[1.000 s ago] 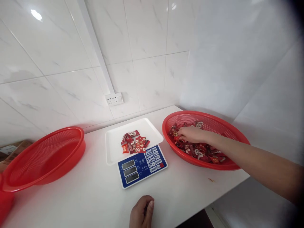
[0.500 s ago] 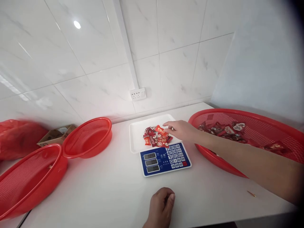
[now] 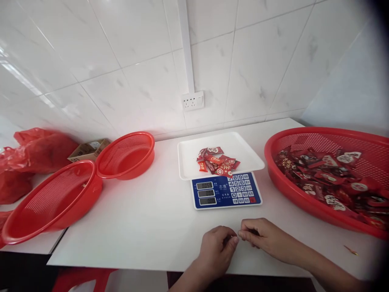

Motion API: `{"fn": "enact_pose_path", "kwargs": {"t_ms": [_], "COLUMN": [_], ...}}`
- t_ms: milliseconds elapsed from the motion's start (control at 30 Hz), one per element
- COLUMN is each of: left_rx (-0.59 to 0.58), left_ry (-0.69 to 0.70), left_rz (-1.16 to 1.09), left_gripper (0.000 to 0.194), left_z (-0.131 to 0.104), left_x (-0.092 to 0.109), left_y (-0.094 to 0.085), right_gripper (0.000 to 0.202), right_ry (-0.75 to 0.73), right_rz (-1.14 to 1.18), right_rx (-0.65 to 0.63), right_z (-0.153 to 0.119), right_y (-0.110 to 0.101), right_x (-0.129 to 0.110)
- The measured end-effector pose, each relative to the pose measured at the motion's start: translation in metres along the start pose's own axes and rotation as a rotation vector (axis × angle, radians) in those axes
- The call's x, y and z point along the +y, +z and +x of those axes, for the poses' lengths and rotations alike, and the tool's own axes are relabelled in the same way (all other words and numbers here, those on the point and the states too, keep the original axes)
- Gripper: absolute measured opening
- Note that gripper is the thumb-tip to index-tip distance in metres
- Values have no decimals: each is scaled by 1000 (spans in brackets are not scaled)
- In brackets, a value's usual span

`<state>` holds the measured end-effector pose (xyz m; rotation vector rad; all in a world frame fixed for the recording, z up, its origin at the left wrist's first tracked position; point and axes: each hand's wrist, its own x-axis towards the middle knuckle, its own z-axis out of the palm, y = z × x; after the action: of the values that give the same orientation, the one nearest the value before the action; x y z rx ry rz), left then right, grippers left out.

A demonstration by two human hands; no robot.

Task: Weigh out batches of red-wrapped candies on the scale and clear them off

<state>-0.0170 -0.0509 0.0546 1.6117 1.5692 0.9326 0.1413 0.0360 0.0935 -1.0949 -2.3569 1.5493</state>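
Observation:
My left hand [image 3: 216, 252] is over the front of the table, its fingers curled and the thumb pressed to the index finger. Close beside it, my right hand [image 3: 263, 236] makes a similar pinch, the fingertips of both almost meeting. Whatever they pinch, if anything, is too small to make out. Beyond them stands a blue-and-white digital scale [image 3: 226, 202] with a white weighing tray [image 3: 188, 152]. Several red snack packets [image 3: 225, 165] lie in a small pile on that tray.
At right, a large red basket [image 3: 270, 178] holds many packets. Two red baskets, one nearer [image 3: 50, 202] and one farther [image 3: 127, 174], stand at left, with a cardboard box [image 3: 82, 154] and red plastic bags [image 3: 45, 154] behind. A thin scrap [image 3: 351, 250] lies at the right front.
My right hand has left the packets on the tray and come back beside my left hand. The view has shifted, showing more of the table and the right basket.

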Motion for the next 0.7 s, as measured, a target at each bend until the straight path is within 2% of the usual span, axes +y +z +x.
{"fn": "enact_pose_path", "kwargs": {"t_ms": [100,167,233,300,400,467,533,600,700], "left_rx": [56,195,425,694,891,927,920,890,831], "left_ry": [-25,-38,-25,16,-30,-75,-150,-229,-299], "left_rz": [-79,-44,131,385,754,900,970,991,992], "left_gripper": [19,19,20,26,38,46,52,57,60], "left_z": [-2,0,6,14,28,36,43,50,60], "left_x": [-4,-11,-21,-32,-45,-52,-57,-61,-66], "left_y": [-8,-28,-61,-103,-166,-198,-219,-230,-234], "right_gripper": [37,37,35,34,33,32,32,32,32], "right_ry": [34,36,32,21,-7,-22,-25,-25,-30], "right_rz": [94,75,55,46,31,27,24,25,32], "right_rx": [80,167,205,200,196,200,206,209,204], "right_z": [8,9,8,6,4,4,4,4,4], "right_y": [22,28,29,28,27,28,29,29,29], "right_x": [17,21,22,22,22,21,21,22,22]}}
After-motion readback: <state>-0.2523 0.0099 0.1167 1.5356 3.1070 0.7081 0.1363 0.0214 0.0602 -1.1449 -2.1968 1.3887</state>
